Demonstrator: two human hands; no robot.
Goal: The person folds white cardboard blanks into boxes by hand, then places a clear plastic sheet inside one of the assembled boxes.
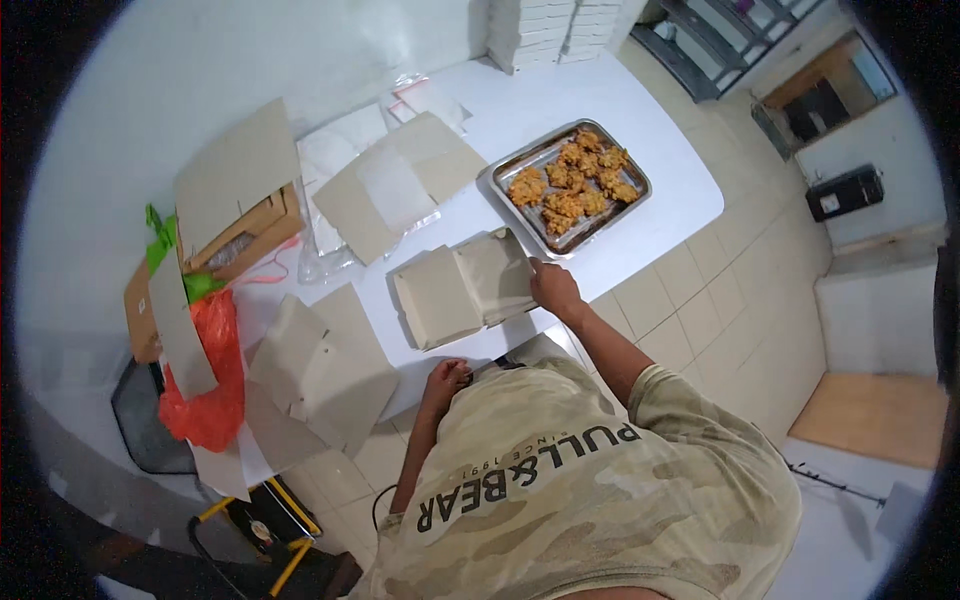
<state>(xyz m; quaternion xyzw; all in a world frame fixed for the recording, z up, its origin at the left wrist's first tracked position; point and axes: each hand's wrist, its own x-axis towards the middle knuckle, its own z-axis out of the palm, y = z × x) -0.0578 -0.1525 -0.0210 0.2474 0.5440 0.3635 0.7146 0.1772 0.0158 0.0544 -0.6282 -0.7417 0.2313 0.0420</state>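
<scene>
An open beige cardboard food box (440, 303) lies on the white table in front of me, its lid folded back beside the base. My right hand (555, 289) grips the right edge of this box, thumb and fingers closed on it. Close to my body, at the table's near edge, my left hand (447, 379) is curled; whatever it may hold is hidden. Beyond the box, a metal tray (497, 192) carries several golden-brown fried pieces (563, 203).
Flat cardboard blanks (350, 375) lean at the table's near left; another cardboard sheet (447, 158) lies on plastic packs. At the left stand an open carton (262, 235) and a red plastic bag (215, 390). White bricks (540, 35) rise at the far edge.
</scene>
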